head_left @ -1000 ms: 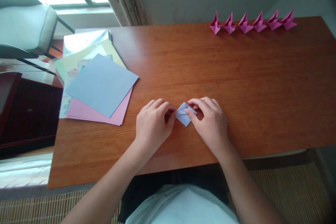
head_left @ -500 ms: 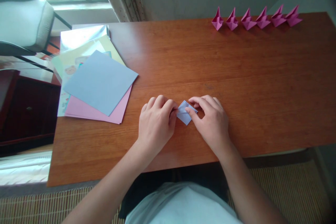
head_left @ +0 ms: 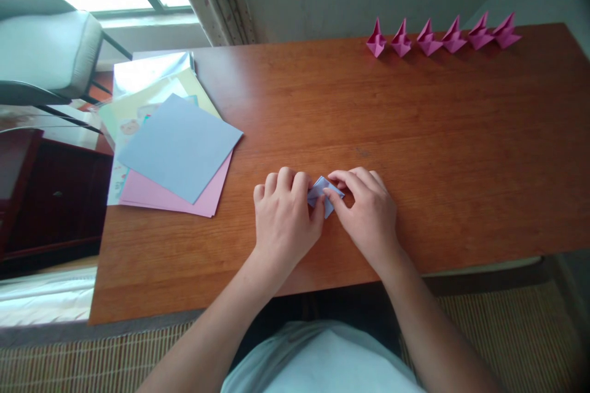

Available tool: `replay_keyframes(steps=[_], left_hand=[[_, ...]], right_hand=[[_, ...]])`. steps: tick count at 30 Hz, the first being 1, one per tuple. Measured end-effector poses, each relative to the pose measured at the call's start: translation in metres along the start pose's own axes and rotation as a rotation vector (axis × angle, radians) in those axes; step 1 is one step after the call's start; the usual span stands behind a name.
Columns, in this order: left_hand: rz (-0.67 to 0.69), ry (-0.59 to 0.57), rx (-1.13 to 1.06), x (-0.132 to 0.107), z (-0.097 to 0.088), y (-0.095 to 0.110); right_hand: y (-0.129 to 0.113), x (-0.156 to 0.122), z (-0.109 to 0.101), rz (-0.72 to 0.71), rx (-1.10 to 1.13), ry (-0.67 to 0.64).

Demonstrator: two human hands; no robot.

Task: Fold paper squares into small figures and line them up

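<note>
A small folded piece of light blue paper (head_left: pixel 324 191) lies on the wooden table (head_left: pixel 415 153) near its front edge. My left hand (head_left: pixel 286 215) presses on its left side with fingers curled and the thumb against the paper. My right hand (head_left: pixel 369 212) pinches its right side between thumb and forefinger. Most of the paper is covered by my fingers.
A stack of paper sheets (head_left: pixel 175 147), blue on top of pink, lies at the table's left end. Several pink folded paper figures (head_left: pixel 442 37) stand in a row along the back right edge. A grey chair (head_left: pixel 46 43) is beyond the table at the left.
My left hand has slid right and now covers more of the blue paper. The right hand stays in place.
</note>
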State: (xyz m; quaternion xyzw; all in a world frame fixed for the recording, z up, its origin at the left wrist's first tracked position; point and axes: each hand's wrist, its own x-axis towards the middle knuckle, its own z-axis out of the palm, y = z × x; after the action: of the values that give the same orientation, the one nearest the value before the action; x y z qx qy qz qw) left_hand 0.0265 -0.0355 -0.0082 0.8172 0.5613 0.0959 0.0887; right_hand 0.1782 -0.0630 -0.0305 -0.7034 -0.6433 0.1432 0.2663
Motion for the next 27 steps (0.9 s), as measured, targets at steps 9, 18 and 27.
replay_keyframes(steps=[9, 18, 27], left_hand=[[-0.004, -0.005, -0.024, 0.001, 0.002, 0.0], [0.057, -0.034, 0.0, 0.002, 0.004, -0.009], [0.039, -0.014, 0.024, 0.0, 0.007, -0.005]], right_hand=[[0.0, 0.001, 0.001, 0.002, 0.004, 0.002], [-0.008, -0.002, 0.001, 0.004, -0.054, 0.013], [-0.026, -0.006, 0.009, 0.076, -0.126, 0.049]])
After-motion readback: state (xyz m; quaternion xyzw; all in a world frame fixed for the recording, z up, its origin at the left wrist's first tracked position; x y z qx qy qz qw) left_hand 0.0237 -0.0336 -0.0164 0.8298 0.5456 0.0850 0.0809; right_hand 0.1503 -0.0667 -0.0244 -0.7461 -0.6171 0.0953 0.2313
